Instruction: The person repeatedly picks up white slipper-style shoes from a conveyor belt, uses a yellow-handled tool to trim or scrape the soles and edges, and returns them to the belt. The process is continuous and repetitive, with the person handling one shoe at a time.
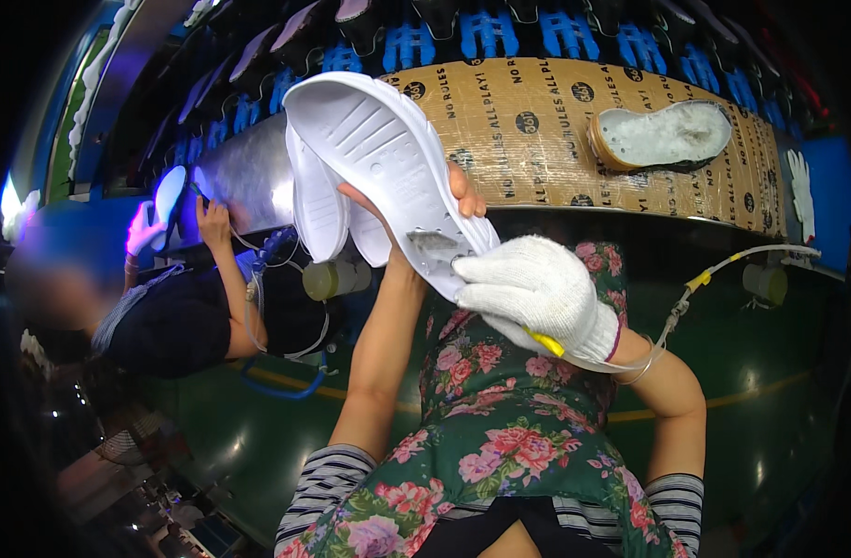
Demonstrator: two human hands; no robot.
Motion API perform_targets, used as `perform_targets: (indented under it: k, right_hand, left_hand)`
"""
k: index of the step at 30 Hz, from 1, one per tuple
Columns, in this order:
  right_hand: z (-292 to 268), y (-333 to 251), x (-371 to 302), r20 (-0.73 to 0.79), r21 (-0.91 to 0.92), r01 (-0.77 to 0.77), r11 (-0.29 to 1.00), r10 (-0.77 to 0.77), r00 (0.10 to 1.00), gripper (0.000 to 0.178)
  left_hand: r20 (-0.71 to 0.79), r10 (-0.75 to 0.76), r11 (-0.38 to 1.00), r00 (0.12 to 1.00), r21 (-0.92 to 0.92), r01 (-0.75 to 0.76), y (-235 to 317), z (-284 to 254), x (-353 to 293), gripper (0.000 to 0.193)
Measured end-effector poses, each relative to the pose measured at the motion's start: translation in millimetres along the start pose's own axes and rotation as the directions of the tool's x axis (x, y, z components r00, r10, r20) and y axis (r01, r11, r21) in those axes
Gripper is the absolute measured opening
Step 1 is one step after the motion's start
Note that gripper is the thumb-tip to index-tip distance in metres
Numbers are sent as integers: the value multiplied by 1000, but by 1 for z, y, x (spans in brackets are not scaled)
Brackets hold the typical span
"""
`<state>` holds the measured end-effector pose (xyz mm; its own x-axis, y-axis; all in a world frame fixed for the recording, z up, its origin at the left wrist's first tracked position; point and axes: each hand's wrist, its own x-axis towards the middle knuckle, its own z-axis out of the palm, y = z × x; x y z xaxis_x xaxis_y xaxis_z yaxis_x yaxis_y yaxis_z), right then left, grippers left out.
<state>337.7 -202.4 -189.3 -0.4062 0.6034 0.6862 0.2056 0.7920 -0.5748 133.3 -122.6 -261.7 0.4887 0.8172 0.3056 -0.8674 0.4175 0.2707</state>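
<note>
My bare left hand (463, 192) grips a white shoe sole (370, 139) from beneath, fingers curled over its right edge. The sole is tilted, its ribbed, hollowed inner side facing me. At its lower end, my right hand (532, 284) in a white knit glove is closed, fingertips against the sole. A thin clear tube with a yellow piece (544, 342) runs along this hand; its gripped part is hidden. By the fingertips lies a dark grey patch (432, 242), perhaps a brush head. Behind are more white soles (319, 219); I cannot tell what supports them.
A cardboard-covered bench (528, 177) carries a worn, whitish sole-shaped piece (663, 135). Blue racks (489, 35) line the far side. A white glove (800, 195) hangs at right. The clear hose (672, 321) loops beside my right arm. At left, a co-worker handles another sole (170, 195).
</note>
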Motion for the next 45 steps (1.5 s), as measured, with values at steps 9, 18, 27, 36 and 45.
perform_targets:
  k: [9,18,27,36,45]
  right_hand:
    - [-2,-8,0,94,196,-47,979,29,995,37]
    - [2,-15,-6,189,357,-146,923,82,979,30]
    - [8,-4,-5,182,188,-110,976,75,980,28]
    - [-15,-3,0,202,377,-465,801,419,885,17]
    - [-23,22,-13,14,872,-458,175,925,379,21]
  left_hand:
    - [99,-246,968,964,81,239,23,-4,16,134]
    - [36,-468,879,883,117,461,21,-1,26,128]
    - [-488,-530,261,693,684,681,41,1,43,94]
    - [-527,-469,149,709,744,652,37,-6,71,95]
    - [-384,308,948,870,204,-245,4,-14,39,53]
